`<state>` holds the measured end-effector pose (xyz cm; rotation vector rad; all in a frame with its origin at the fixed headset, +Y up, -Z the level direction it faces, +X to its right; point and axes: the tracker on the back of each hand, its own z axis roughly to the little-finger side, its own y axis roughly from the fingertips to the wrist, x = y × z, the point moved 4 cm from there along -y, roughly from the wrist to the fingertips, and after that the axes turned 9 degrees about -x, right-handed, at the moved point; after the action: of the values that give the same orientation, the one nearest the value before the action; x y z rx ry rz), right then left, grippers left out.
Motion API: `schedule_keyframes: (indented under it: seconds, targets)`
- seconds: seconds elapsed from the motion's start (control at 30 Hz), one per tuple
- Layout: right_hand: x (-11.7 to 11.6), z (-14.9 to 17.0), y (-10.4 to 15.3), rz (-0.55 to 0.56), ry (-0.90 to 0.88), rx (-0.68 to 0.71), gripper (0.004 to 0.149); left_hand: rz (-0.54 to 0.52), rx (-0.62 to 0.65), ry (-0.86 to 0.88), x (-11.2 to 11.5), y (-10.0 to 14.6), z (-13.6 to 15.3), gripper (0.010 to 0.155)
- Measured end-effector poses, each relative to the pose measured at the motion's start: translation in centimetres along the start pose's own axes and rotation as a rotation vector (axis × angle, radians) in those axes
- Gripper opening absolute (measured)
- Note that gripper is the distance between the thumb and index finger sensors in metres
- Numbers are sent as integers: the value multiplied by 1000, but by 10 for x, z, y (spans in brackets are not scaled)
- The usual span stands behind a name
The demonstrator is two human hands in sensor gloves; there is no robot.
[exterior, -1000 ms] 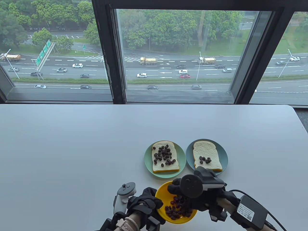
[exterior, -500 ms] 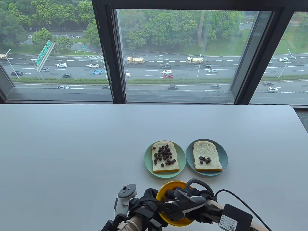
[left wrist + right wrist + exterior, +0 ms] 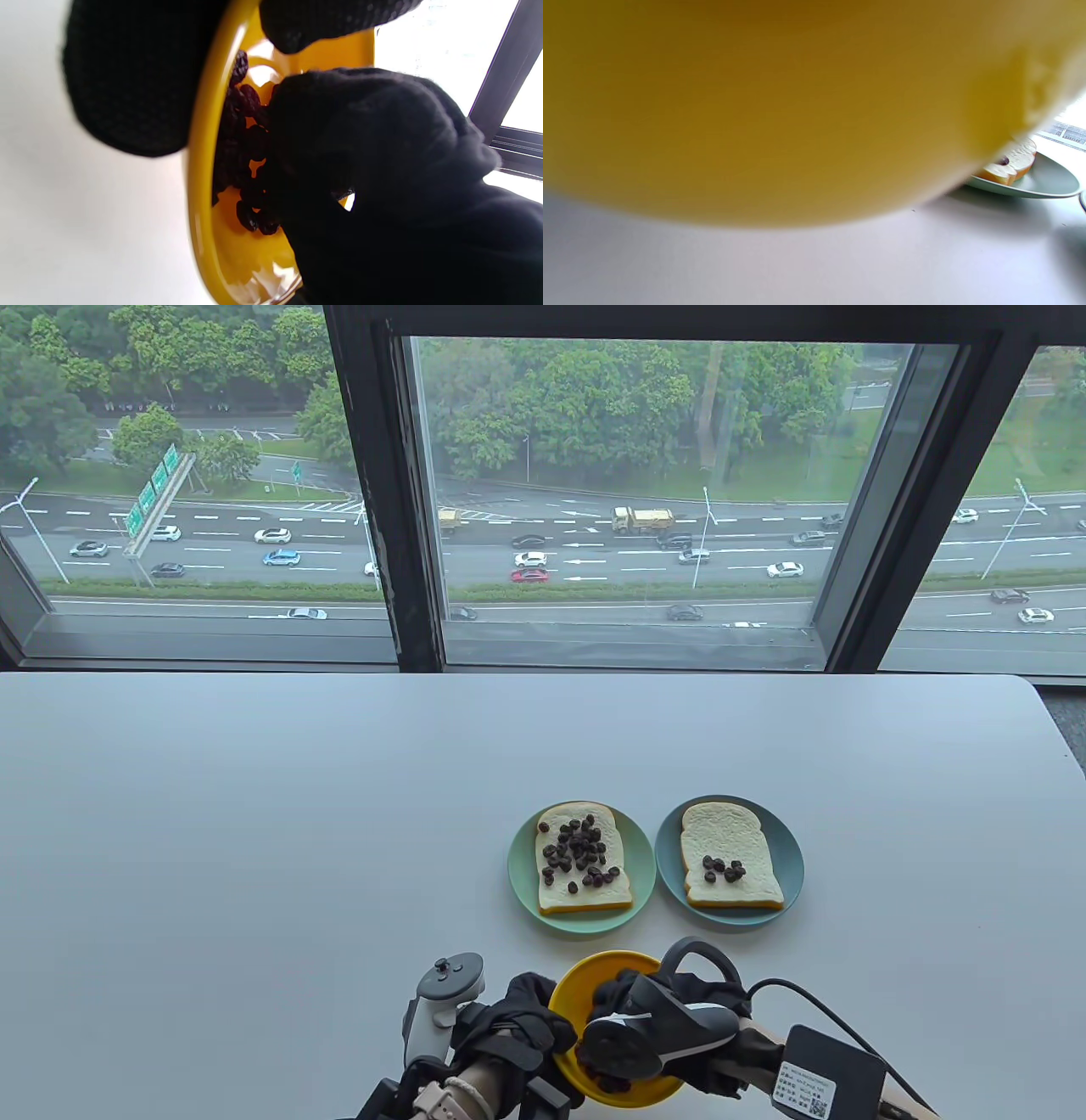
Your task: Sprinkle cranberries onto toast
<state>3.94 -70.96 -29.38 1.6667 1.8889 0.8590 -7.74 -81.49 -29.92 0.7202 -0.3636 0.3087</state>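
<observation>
A yellow bowl (image 3: 594,984) of dark cranberries (image 3: 607,1079) sits at the table's front edge. My left hand (image 3: 530,1018) grips its left rim, fingers (image 3: 127,84) outside and thumb (image 3: 322,21) over the edge. My right hand (image 3: 628,994) reaches into the bowl, its fingers (image 3: 382,161) bunched down on the cranberries (image 3: 242,169). Beyond stand a toast (image 3: 584,857) covered with cranberries on a green plate (image 3: 519,865), and a toast (image 3: 730,857) with a few cranberries on a blue plate (image 3: 793,857).
The white table (image 3: 254,831) stretches left and back to a window. The right wrist view is filled by the bowl's yellow outside (image 3: 755,106), with the green plate (image 3: 1043,182) and its toast (image 3: 1014,163) behind it. A cabled box (image 3: 827,1073) rides on my right forearm.
My right hand came back from near the blue plate and turned down into the bowl, then sank a little deeper among the cranberries. My left hand kept its hold on the bowl.
</observation>
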Motion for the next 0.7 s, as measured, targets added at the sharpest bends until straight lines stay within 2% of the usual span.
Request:
schedule_keyframes:
  seconds: [0.43, 0.57, 0.7]
  targets:
    - [35, 38, 6, 34, -219, -76, 42, 28, -28, 18, 2, -4, 4, 58]
    - [41, 69, -2, 26, -305, -157, 42, 44, -32, 24, 3, -3, 4, 57]
    - [41, 124, -18, 44, -300, -322, 42, 51, -30, 18, 4, -3, 3, 58]
